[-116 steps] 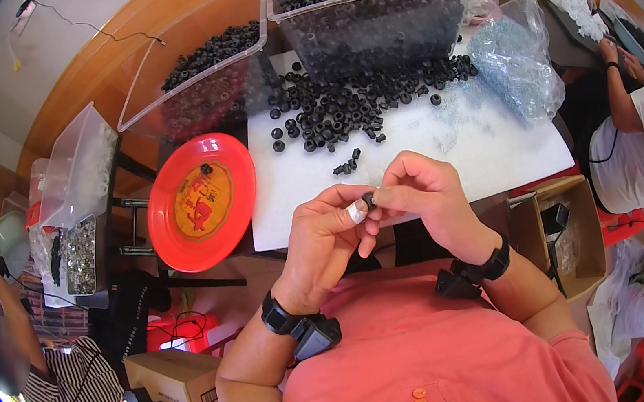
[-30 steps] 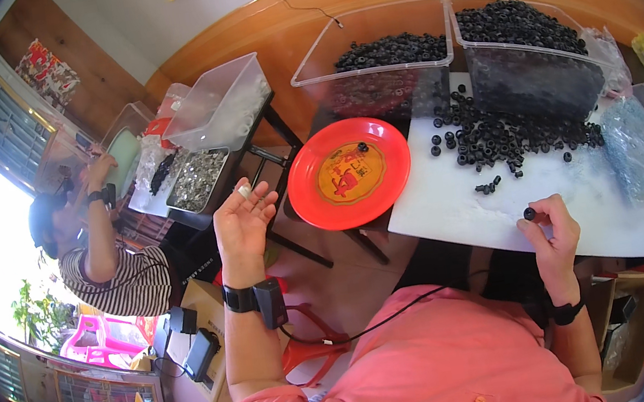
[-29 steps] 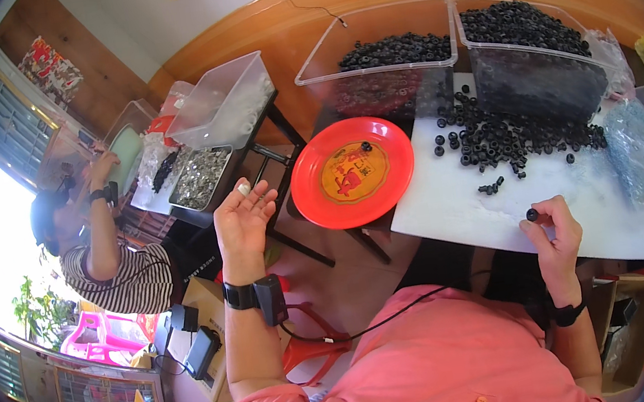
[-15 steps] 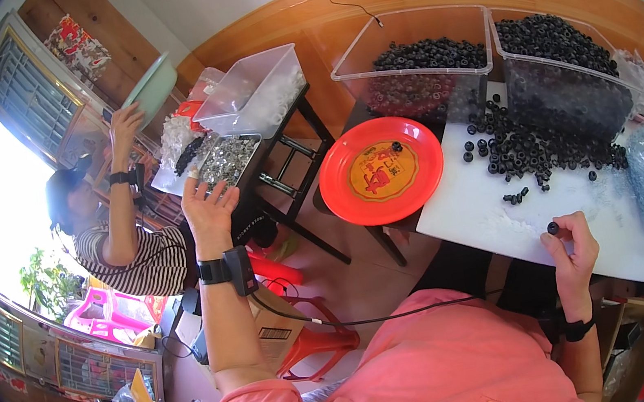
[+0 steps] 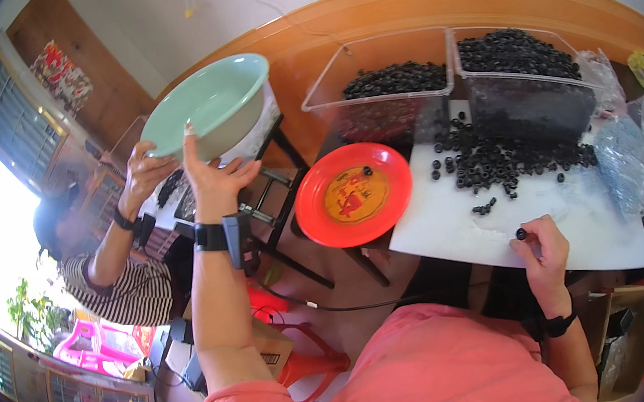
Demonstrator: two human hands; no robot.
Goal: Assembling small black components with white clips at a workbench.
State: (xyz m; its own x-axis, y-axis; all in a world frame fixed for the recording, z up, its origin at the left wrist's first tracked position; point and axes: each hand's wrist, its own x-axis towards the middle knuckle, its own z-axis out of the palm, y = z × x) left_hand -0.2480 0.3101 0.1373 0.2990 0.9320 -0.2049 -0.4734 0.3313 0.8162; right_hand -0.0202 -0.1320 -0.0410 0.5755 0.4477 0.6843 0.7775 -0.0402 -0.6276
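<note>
My left hand [image 5: 214, 185] is raised with its fingers spread, at the near side of a pale green basin [image 5: 234, 131]. Its thumb overlaps the basin wall; whether it touches cannot be told. A co-worker's hand [image 5: 144, 176] grips the basin's left rim. Above the front of a white board [image 5: 590, 233], my right hand [image 5: 544, 248] pinches a small round black part [image 5: 521, 234] between thumb and fingers. Many similar black parts [image 5: 497, 156] lie loose on the board. On a red plate [image 5: 312, 220] to the left lies a single black piece [image 5: 368, 171].
Two clear plastic bins [image 5: 398, 96] full of black parts stand behind the board. A crumpled plastic bag [image 5: 626, 166] lies at its right edge. The co-worker in a striped shirt [image 5: 125, 290] is at the left. A cable [image 5: 353, 307] crosses in front of me.
The co-worker has brought the green basin down and rightward to my left hand, which has turned upward beside it. My right hand keeps its pinch on the black part. The whole view has shifted.
</note>
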